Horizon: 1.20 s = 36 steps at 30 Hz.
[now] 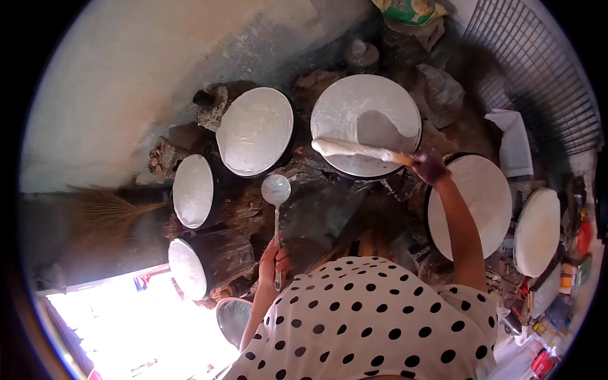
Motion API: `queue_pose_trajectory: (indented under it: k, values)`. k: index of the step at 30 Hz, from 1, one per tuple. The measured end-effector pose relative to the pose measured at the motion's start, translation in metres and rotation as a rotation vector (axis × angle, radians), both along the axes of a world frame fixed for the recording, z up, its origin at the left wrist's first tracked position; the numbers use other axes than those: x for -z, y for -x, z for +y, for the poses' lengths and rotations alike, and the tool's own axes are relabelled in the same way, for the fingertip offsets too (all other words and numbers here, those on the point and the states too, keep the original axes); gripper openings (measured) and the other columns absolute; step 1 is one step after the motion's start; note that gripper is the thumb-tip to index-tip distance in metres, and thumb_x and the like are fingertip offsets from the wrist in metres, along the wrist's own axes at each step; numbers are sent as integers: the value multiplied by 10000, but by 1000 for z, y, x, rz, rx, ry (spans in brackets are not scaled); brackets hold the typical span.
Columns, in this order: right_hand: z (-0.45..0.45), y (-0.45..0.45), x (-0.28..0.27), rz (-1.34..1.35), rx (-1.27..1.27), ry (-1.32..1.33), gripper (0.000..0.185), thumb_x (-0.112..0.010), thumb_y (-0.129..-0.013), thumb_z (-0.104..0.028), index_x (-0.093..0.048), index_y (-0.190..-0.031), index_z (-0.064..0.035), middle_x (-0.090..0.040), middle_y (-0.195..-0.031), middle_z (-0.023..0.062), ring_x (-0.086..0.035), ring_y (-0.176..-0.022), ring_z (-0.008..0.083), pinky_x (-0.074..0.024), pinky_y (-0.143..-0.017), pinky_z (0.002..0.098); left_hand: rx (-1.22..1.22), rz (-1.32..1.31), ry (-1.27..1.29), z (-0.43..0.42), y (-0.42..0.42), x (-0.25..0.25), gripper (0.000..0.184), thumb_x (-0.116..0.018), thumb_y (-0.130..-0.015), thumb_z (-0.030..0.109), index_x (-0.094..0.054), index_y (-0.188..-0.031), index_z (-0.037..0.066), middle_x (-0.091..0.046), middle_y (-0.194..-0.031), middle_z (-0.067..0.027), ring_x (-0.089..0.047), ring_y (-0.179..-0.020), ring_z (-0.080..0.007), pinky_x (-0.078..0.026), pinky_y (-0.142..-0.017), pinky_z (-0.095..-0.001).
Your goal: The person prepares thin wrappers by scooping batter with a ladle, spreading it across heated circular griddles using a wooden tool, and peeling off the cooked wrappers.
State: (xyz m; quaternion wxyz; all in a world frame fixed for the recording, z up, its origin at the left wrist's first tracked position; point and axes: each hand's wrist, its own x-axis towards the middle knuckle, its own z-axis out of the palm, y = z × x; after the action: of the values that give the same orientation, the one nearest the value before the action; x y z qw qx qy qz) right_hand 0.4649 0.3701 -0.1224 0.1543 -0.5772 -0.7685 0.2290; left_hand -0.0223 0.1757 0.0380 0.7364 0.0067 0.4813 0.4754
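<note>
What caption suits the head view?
Left hand holding a ladle, right hand holding a white-coated stick over a round pan.

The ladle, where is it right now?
In the head view, the ladle is left of centre in the left hand, its bowl just below the round white sheet.

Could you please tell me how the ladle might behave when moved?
The ladle, held in the left hand, looks stiff, given its straight handle. With its round bowl at one end, it would probably feel bowl-heavy and might tip.
</note>
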Motion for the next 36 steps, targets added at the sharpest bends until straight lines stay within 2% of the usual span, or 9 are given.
queue_pose_trajectory:
  k: [4, 5, 7, 8, 11, 21, 30, 34, 36]
  values:
    - [-92, -20, -11, 121, -2, -139, 409, -586, -872, -203, -555, -1279, -232, -652, -1081, 137, -651, -882, 310, -520, -753, 418, 55, 56, -20, -6, 24, 4, 326, -411, -993, 203, -443, -1317, 187, -379, -633, 29, -341, -404, -72, -312, -370, -228]
    - [-109, 5, -11, 825, 231, 102, 353, -606, -856, -173, -593, -1209, -165, -658, -965, 113, -646, -821, 277, -518, -720, 384, 51, 45, -23, -7, 30, 5, 326, -411, -993, 203, -443, -1317, 187, -379, -633, 29, -341, -404, -72, -312, -370, -228]
    - [-120, 68, 13, 662, 418, 29, 218, -612, -858, -157, -637, -1064, -91, -645, -788, 49, -622, -695, 214, -501, -618, 351, 87, 84, -10, -9, 38, 9, 328, -416, -992, 207, -440, -1318, 197, -374, -629, 32, -332, -399, -76, -310, -372, -234]
    - [-113, 113, 49, -203, 309, -266, 150, -597, -875, -170, -643, -988, -83, -625, -727, 11, -603, -632, 183, -488, -548, 351, 95, 68, -11, -9, 44, 12, 328, -416, -992, 207, -440, -1318, 197, -374, -629, 32, -332, -399, -76, -310, -372, -234]
    - [-74, 281, 122, 776, 642, 254, 254, -545, -920, -355, -575, -801, -133, -540, -603, -10, -509, -459, 163, -380, -397, 324, 160, 14, 23, -12, 67, 19, 329, -422, -994, 225, -435, -1322, 202, -371, -625, 35, -324, -397, -77, -301, -372, -229]
    - [-107, 312, 9, 1549, 1319, 402, 166, -611, -845, -279, -562, -750, -152, -451, -484, -11, -417, -327, 159, -359, -325, 311, 235, 72, -44, -41, 158, 20, 318, -374, -1013, 233, -434, -1322, 191, -388, -634, 18, -312, -401, -72, -282, -382, -212]
    - [-110, 341, 40, 1358, 1154, 358, 178, -604, -811, -243, -568, -690, -117, -478, -479, 15, -436, -320, 156, -324, -300, 305, 265, 52, -90, -46, 193, 29, 353, -407, -1003, 254, -411, -1348, 179, -397, -640, 22, -330, -392, -76, -296, -378, -223]
    - [-130, 238, 138, 289, 1031, -5, 279, -554, -845, -300, -658, -766, -53, -597, -573, 125, -575, -473, 199, -456, -441, 359, 274, 27, -152, -44, 194, 34, 382, -419, -998, 271, -394, -1363, 165, -403, -645, 16, -325, -389, -77, -296, -379, -229]
    - [-123, 245, 96, 467, 1043, -15, 303, -531, -859, -319, -665, -801, -54, -619, -608, 141, -599, -505, 212, -476, -483, 367, 293, 15, -164, -42, 192, 34, 381, -421, -997, 276, -398, -1361, 165, -399, -644, 16, -323, -389, -76, -294, -379, -229]
